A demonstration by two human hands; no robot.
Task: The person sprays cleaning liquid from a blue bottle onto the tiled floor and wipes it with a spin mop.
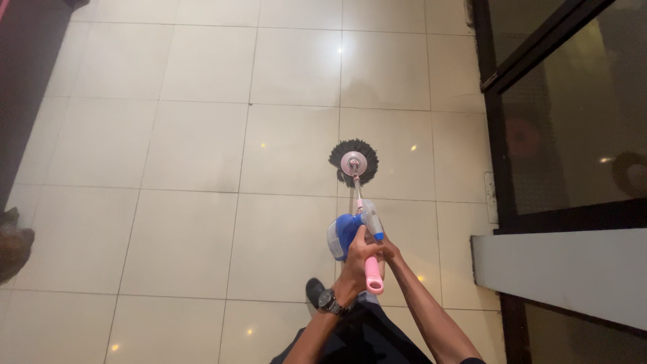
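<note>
1. Pointing away from you, the mop [357, 195] runs its long axis from the pink grip near your waist out to the far end, leaning slightly left as it goes.
2. Its head [354, 162] is a round disc of dark stringy fibres with a pale pink hub in the middle, lying flat on the floor [195, 141] a little right of centre, well out in front of you.
3. Your left hand [357, 259] is closed round the pink grip [374, 276], fingers wrapped tight, with a dark wristwatch [331, 302] on the wrist and the forearm coming up from the near edge.
4. Your right hand [385, 248] sits just beside it on the shaft, mostly hidden behind the left; it seems to clasp the handle, but how far it is closed you cannot tell.
5. A blue and clear plastic tank [342, 236] is fixed to the thin shaft just beyond your hands.
6. The floor is large, glossy cream tiles with thin grout lines, catching small spots of light.
7. A dark-framed glass door [566, 121] stands on the right, and a pale ledge [559, 269] lies nearer you below it.
8. One dark shoe [314, 291] shows just left of your left wrist.
</note>
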